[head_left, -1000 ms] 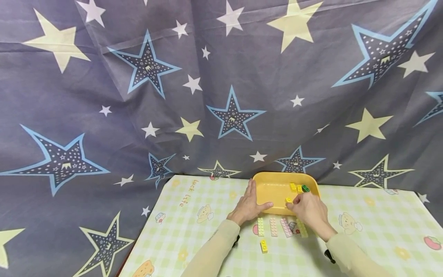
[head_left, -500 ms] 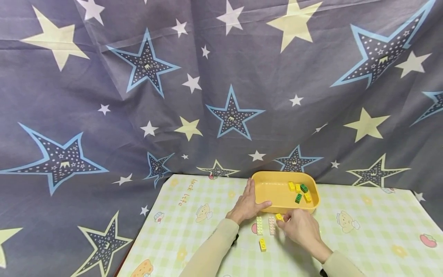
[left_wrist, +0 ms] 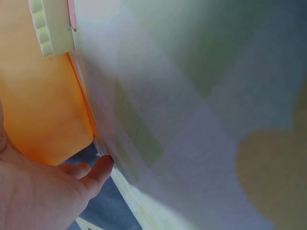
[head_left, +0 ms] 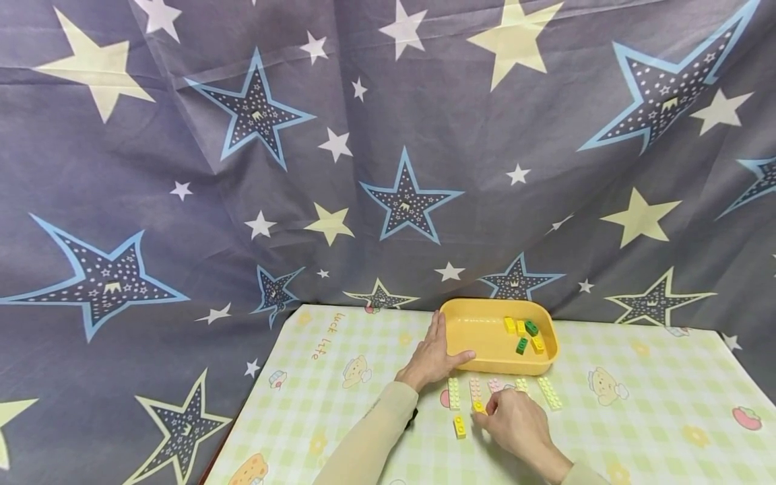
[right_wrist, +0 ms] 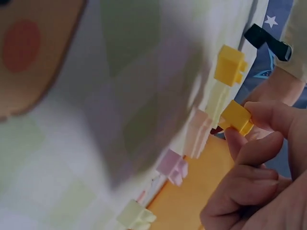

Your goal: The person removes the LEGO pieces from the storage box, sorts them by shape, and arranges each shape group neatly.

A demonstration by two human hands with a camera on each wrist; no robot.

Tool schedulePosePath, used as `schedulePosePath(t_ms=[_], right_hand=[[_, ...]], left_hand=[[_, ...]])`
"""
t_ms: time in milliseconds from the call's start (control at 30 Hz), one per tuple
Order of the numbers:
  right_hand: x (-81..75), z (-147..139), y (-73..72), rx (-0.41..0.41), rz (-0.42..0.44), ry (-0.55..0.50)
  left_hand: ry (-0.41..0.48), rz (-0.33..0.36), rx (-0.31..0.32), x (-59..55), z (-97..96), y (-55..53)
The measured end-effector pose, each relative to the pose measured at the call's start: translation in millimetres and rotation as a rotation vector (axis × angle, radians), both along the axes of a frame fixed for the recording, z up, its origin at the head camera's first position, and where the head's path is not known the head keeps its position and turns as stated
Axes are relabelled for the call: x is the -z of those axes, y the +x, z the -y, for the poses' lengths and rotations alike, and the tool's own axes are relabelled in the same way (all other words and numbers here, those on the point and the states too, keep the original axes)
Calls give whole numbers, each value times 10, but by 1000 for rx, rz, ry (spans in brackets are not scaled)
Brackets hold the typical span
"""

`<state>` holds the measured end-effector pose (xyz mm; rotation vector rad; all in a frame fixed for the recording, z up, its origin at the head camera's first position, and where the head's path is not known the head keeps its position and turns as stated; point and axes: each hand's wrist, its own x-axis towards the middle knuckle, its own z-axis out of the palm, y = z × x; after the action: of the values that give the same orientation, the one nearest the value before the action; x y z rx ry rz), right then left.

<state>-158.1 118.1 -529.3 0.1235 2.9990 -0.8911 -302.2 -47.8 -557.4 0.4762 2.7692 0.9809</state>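
Note:
A small yellow building brick is pinched between the thumb and index finger of my right hand, close over the near end of a pale pink brick strip. The right wrist view shows this yellow brick at the fingertips, the other fingers curled behind. My left hand rests against the left side of a yellow tray, fingers straight along the wall and thumb at the front rim. Another yellow brick lies in front of a pale green strip.
Inside the tray's right part lie several yellow bricks and two green bricks. A pink strip, partly hidden, and pale green strips continue the row rightward. A starry curtain hangs behind the checkered table.
My right hand has come from the tray toward me and leftward, carrying the yellow brick to the pink strip. The left hand stays against the tray.

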Motion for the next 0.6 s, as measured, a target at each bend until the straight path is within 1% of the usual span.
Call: schedulePosePath(t_ms=[267,500,600], right_hand=[[89,54,32,4,40,32],[130,79,31,0,71,15],[145,82,31,-2,70,22]], left_hand=[[-1,-5,-3,16,-4,-12],[-3,-13,8,19,4,-13],[0,-14,7,27,1,-16]])
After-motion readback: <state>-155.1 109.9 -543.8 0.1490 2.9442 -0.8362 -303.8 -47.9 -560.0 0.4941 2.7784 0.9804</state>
